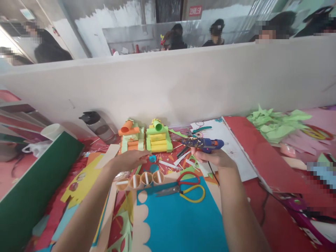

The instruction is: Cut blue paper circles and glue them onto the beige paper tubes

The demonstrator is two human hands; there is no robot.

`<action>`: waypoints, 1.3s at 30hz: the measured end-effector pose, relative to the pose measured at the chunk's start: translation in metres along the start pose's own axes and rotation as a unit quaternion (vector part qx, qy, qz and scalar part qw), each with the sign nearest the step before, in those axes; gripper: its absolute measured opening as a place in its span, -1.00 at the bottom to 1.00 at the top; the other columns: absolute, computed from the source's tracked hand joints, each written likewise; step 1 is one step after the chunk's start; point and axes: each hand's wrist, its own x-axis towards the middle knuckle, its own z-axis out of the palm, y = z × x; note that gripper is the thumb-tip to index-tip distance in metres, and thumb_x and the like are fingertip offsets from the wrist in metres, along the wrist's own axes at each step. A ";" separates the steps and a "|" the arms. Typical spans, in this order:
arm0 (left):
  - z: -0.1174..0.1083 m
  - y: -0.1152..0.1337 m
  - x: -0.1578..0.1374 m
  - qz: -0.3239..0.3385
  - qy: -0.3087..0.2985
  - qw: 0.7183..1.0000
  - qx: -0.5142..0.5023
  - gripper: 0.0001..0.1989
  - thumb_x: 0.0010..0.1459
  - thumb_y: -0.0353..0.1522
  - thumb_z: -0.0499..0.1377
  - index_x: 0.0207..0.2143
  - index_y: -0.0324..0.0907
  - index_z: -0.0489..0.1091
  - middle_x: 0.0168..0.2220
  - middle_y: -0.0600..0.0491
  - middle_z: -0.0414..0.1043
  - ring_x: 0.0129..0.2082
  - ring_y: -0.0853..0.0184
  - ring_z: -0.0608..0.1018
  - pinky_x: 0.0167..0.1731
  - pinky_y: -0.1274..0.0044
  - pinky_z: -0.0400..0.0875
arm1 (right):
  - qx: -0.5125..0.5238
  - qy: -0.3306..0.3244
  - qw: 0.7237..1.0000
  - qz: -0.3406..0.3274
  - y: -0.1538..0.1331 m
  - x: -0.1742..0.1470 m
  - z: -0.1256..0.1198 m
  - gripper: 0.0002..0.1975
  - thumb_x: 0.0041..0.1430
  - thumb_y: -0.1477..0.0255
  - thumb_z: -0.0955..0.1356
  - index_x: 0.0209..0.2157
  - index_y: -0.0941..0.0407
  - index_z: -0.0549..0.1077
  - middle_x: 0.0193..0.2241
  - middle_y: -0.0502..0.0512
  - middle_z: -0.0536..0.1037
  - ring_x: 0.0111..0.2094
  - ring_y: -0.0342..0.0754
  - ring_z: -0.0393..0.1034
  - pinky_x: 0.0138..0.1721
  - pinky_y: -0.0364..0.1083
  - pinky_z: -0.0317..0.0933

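Observation:
My right hand (212, 157) is wrapped round a blue hot glue gun (216, 144), whose gold-speckled front points left. My left hand (131, 159) reaches forward with its fingers stretched out. Its fingertips are right beside a small blue paper piece (152, 158); whether they touch it I cannot make out. Another blue piece (154, 168) lies just below. Nearer me stands a row of several tan paper rolls (147, 178) with white strips inside. Scissors (181, 189) with one red and one yellow handle lie open on a blue sheet (181, 220).
Behind the hands sit an orange paper model (129, 138) and a green-and-yellow one (158, 139). A water bottle (97, 126) stands by the white partition (168, 84). A green box side (44, 189) borders the left. Paper scraps, strips and a black cord (213, 172) lie about.

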 end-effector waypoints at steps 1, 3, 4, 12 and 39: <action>0.004 -0.003 0.010 0.008 -0.012 1.000 0.009 -0.62 0.34 -0.24 -0.02 0.16 0.01 0.33 -0.16 0.03 0.58 -0.22 0.23 0.58 -0.30 0.52 0.36 | -0.005 -0.002 1.000 0.007 -0.001 0.000 0.000 -0.74 0.21 0.21 0.43 -0.28 0.14 0.49 -0.61 -0.06 0.36 -0.59 -0.17 0.19 -0.54 -0.14 0.08; 0.014 -0.008 0.026 0.045 -0.039 0.997 0.048 -0.59 0.33 -0.26 0.01 0.21 0.06 0.28 -0.21 0.05 0.59 -0.21 0.21 0.57 -0.28 0.52 0.34 | -0.012 -0.002 1.000 0.015 -0.002 -0.001 -0.001 -0.73 0.20 0.20 0.43 -0.28 0.14 0.49 -0.60 -0.06 0.37 -0.58 -0.16 0.22 -0.53 -0.14 0.09; 0.018 -0.010 0.032 0.050 -0.035 0.995 0.084 -0.57 0.33 -0.26 0.01 0.23 0.07 0.26 -0.22 0.05 0.58 -0.23 0.20 0.57 -0.29 0.52 0.34 | -0.013 -0.002 1.000 0.016 -0.003 -0.002 -0.001 -0.72 0.20 0.19 0.43 -0.28 0.13 0.49 -0.60 -0.06 0.37 -0.57 -0.15 0.23 -0.52 -0.13 0.10; 0.042 -0.020 0.048 0.055 0.017 0.976 0.211 -0.65 0.35 -0.30 0.02 0.15 -0.04 0.31 -0.32 -0.02 0.56 -0.35 0.18 0.57 -0.36 0.49 0.34 | -0.028 0.016 0.999 0.023 -0.006 -0.003 -0.002 -0.68 0.17 0.13 0.44 -0.30 0.12 0.49 -0.61 -0.06 0.35 -0.58 -0.14 0.23 -0.53 -0.12 0.10; -0.021 0.054 -0.093 -0.047 0.218 0.972 -0.074 -0.71 0.38 -0.15 -0.03 -0.21 -0.09 0.40 -0.23 0.05 0.48 -0.27 0.31 0.49 -0.30 0.52 0.34 | -0.184 -0.051 0.977 0.093 -0.021 0.000 0.018 -0.54 0.13 -0.02 0.39 -0.51 0.10 0.54 -0.70 0.03 0.47 -0.64 -0.06 0.35 -0.58 -0.12 0.21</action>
